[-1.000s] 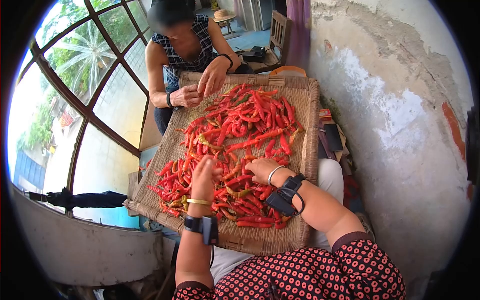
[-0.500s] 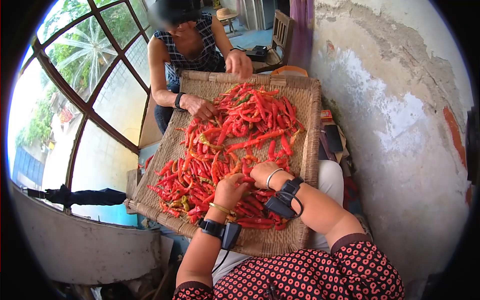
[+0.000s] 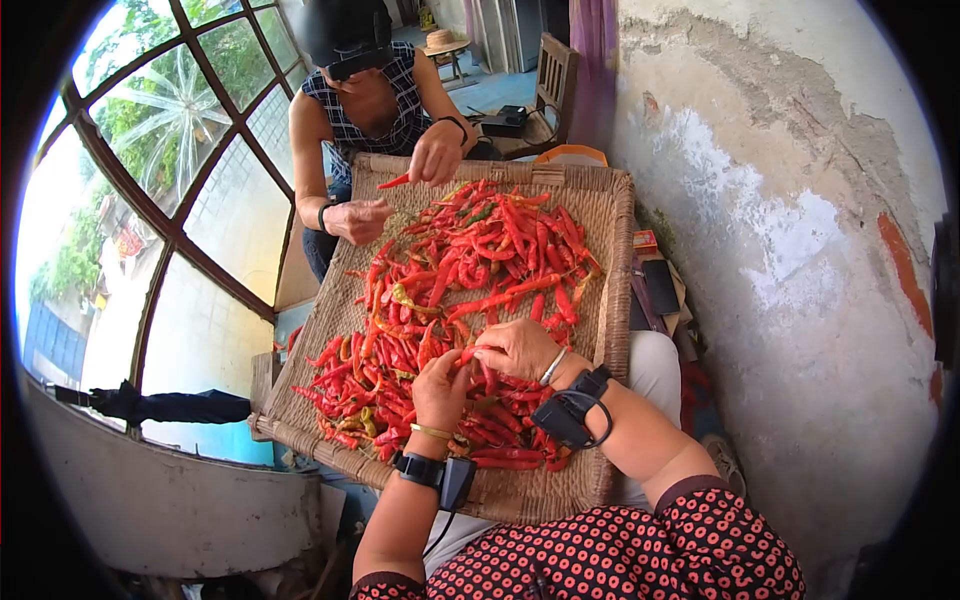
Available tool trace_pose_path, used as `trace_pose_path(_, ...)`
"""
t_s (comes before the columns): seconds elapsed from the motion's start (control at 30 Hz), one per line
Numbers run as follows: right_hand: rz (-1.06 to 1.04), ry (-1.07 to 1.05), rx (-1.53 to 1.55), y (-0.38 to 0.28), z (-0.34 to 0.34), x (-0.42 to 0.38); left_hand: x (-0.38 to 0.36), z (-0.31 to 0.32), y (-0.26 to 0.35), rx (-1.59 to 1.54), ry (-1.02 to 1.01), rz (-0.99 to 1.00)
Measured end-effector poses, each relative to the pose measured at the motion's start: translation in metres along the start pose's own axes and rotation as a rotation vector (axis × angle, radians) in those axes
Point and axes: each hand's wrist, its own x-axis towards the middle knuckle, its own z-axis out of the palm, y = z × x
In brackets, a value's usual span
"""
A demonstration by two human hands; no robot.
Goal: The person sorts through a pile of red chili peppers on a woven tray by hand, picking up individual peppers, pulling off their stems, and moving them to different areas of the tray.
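Observation:
A big woven tray (image 3: 606, 250) lies across my lap, heaped with red chili peppers (image 3: 470, 270). My left hand (image 3: 440, 388) and my right hand (image 3: 517, 349) meet over the near part of the heap, fingers pinched on one red chili (image 3: 467, 356) between them. Both wrists carry black strapped devices and bangles. Across the tray sits another person, whose hand (image 3: 436, 152) holds up a single red chili (image 3: 394, 182) while the other hand (image 3: 357, 219) rests at the tray's far left edge.
A cracked plaster wall (image 3: 780, 200) stands close on the right. An arched window with dark frames (image 3: 170, 190) fills the left. Small boxes and dark flat items (image 3: 660, 285) lie between tray and wall. A wooden chair (image 3: 550, 80) stands behind the other person.
My left hand has come up to meet my right hand on one chili. The other person has lifted a chili off the heap and drawn the other hand back toward the tray's edge.

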Motion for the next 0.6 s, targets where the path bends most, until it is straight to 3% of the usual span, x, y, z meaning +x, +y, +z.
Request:
trace_pose_path(0.1, -0.012, 0.031, 0.037, 0.000, 0.001, 0.000, 0.003, -0.002, 0.000, 0.027, 0.126, 0.156)
trace_pose_path(0.23, 0.060, 0.058, 0.106, 0.000, -0.004, 0.002, 0.002, 0.001, -0.010, 0.045, 0.068, 0.138)
trace_pose_path(0.3, 0.128, 0.050, 0.153, 0.001, -0.004, 0.003, 0.002, -0.001, -0.008, -0.268, -0.094, -0.156)
trace_pose_path(0.33, 0.206, 0.087, 0.207, 0.005, -0.002, 0.004, 0.003, -0.003, -0.006, -0.268, -0.095, -0.155)
trace_pose_path(0.4, 0.285, 0.125, 0.261, 0.013, 0.001, 0.004, 0.009, -0.009, -0.005, -0.647, -0.088, -0.382)
trace_pose_path(0.43, 0.319, 0.050, 0.141, 0.017, 0.001, 0.004, 0.013, -0.016, -0.009, -0.774, -0.093, -0.448)
trace_pose_path(0.5, 0.353, -0.025, 0.021, 0.023, 0.003, 0.001, 0.020, -0.022, -0.010, -1.309, 0.067, -0.454)
trace_pose_path(0.6, 0.406, -0.107, -0.223, 0.026, 0.008, -0.004, 0.024, -0.032, 0.003, -1.416, 0.158, -0.490)
